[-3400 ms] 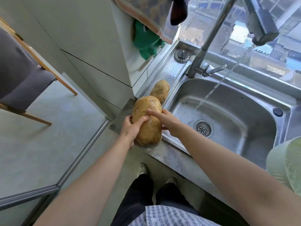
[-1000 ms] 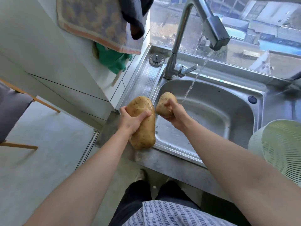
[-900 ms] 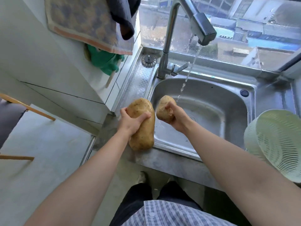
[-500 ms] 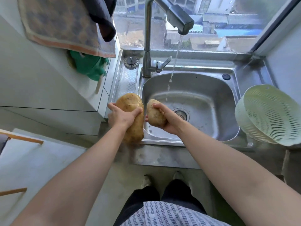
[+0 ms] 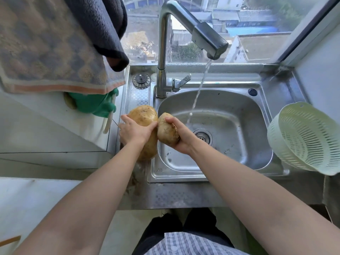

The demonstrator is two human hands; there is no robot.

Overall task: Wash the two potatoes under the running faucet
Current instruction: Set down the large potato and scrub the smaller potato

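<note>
Since the small potato no longer lies on the drainboard as it did a few seconds back, both potatoes are now in hand.

Sink [image 5: 239, 100]: basin squarely in view, drain uncovered.

Faucet [image 5: 162, 43]: running. Water stream [image 5: 197, 96] falls into the basin just right of the hands and touches neither potato.

Large potato [image 5: 145, 115]: over the sink's left rim, gripped from above by the left hand [image 5: 133, 132], fingers curled round it.

Small potato [image 5: 166, 133]: over the left part of the basin, closer to the stream than a second ago. The right hand [image 5: 184, 138] wraps it from the right, thumb across the top.

Judgement: pickup done, washing not yet begun; a short move right brings both under the water.

Unclear: lower part of the large potato is hidden behind the left wrist. The potatoes look to be touching, but I cannot confirm it. Cannot tell whether the skins are wet.
</note>
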